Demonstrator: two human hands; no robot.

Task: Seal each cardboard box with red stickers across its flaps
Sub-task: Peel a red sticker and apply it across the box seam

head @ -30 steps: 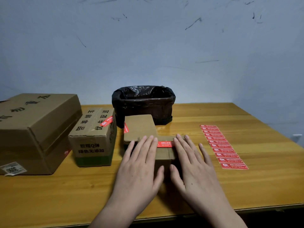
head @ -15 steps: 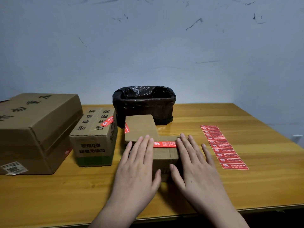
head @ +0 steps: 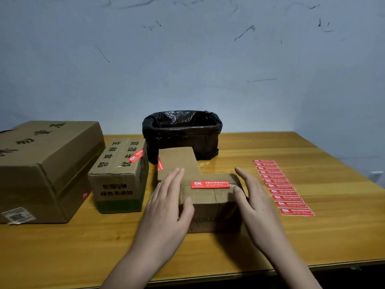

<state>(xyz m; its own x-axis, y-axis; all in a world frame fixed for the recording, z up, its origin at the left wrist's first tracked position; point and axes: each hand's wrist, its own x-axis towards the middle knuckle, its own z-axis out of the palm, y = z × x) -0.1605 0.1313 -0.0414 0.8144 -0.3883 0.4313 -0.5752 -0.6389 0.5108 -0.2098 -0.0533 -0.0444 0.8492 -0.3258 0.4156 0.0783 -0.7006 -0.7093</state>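
Table (head: pixel 312 236): wooden, set against a blue-grey wall (head: pixel 187 59). The near edge is cut across by both forearms; the right edge runs back towards the wall. Bare wood is seen along the near strip in front of the boxes and on the far right beyond the sticker sheet (head: pixel 283 187).

Left side: occupied by a large box (head: pixel 45 170) at the table's left edge and a printed box (head: pixel 118 176) just beside it, the latter bearing a red sticker at its top right edge. At the back centre a bin (head: pixel 181 134) lined with a black bag is placed, near the wall.

Small box (head: pixel 208 205): located at centre, between the two hands, with a red sticker (head: pixel 210 184) laid flat across its top seam. A second plain box (head: pixel 179 161) is set just behind it, touching or nearly so, with a red sticker on its left side.

Left hand (head: pixel 168 203): fingers straight and relaxed, laid along the small box's left side, thumb resting on the top front edge; nothing is grasped.

Right hand (head: pixel 254 201): fingers extended and released, held at the box's right side; contact cannot be confirmed.

Sticker sheet: a strip of red stickers lying flat to the right of the right hand, apart from it.
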